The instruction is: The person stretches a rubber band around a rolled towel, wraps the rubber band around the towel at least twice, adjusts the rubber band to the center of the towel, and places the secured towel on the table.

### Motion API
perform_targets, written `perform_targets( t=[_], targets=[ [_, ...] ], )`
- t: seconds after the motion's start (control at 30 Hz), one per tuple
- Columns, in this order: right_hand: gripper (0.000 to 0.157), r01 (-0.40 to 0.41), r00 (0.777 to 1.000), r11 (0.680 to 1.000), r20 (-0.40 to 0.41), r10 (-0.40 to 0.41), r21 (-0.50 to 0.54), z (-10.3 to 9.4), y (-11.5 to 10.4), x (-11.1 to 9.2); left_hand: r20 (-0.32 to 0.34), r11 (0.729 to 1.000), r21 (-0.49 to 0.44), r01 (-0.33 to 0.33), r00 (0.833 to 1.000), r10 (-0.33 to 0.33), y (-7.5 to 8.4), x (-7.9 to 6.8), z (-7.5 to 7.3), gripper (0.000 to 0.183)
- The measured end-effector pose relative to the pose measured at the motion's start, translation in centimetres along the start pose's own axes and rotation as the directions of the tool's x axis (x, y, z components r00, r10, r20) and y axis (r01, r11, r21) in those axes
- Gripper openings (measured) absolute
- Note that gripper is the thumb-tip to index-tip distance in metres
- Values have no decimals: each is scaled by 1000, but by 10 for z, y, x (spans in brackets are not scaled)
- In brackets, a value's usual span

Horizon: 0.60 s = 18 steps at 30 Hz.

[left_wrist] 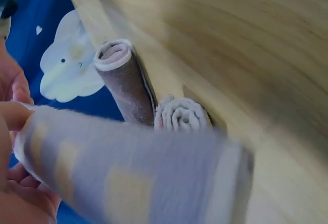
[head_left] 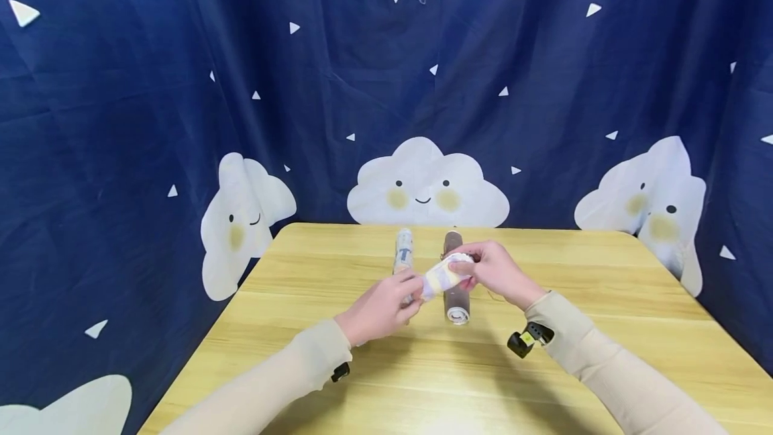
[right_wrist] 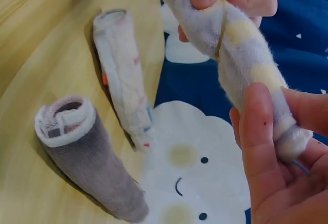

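Note:
Both hands hold a rolled towel (head_left: 439,279) with lavender and yellow checks, raised above the table. My left hand (head_left: 383,304) pinches its nearer left end. The other end is gripped between thumb and fingers by my right hand (head_left: 496,275). In the right wrist view a thin tan band (right_wrist: 222,34) lies around the towel, close to the left fingers. Below and behind it, a brown rolled towel (head_left: 457,299) with a white edge lies on the table. To its left lies a white patterned rolled towel (head_left: 403,249), partly hidden by the left hand in the head view.
The light wooden table (head_left: 604,327) has rounded far corners. Behind it and on both sides hangs a dark blue curtain (head_left: 374,72) with white clouds and triangles. Small black devices are strapped at both wrists, one being the right wrist camera (head_left: 522,341).

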State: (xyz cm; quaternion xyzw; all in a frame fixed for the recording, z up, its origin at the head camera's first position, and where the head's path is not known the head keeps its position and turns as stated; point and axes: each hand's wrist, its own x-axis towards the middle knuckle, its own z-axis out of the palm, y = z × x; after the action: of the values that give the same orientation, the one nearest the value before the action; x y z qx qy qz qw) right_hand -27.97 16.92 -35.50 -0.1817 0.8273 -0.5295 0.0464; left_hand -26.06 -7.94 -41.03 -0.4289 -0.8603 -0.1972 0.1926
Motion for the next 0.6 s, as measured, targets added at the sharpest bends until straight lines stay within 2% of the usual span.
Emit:
perform_targets(
  t=[0.07, 0.13, 0.27, 0.37, 0.47, 0.53, 0.6],
  targets=[
    [25, 1, 1000, 1000, -11, -1, -11, 0, -1, 1, 19, 994, -90, 60, 998, -58, -1, 1, -3, 12],
    [25, 8, 1000, 999, -16, -9, -42, 0, -3, 3, 51, 971, -198, 131, 991, -123, -3, 2, -5, 10],
    [25, 80, 997, 992, -3, -81, -99, 0, -7, 5, 99, 889, -385, 250, 968, -229, -4, 4, -10, 16],
    [32, 171, 984, 982, 67, -166, -77, -6, -10, 2, 119, 827, -488, 279, 960, -254, -5, 6, -12, 18],
    [39, 215, 968, 976, 143, -209, -34, -12, -11, -2, 142, 774, -566, 284, 959, -247, -5, 8, -14, 19],
    [37, 220, 964, 975, 159, -213, -31, -13, -10, -2, 151, 754, -587, 294, 955, -254, -3, 9, -14, 21],
    [30, 223, 969, 973, 125, -214, -59, -12, -9, -1, 144, 774, -557, 299, 953, -265, 0, 9, -13, 20]
  ],
)
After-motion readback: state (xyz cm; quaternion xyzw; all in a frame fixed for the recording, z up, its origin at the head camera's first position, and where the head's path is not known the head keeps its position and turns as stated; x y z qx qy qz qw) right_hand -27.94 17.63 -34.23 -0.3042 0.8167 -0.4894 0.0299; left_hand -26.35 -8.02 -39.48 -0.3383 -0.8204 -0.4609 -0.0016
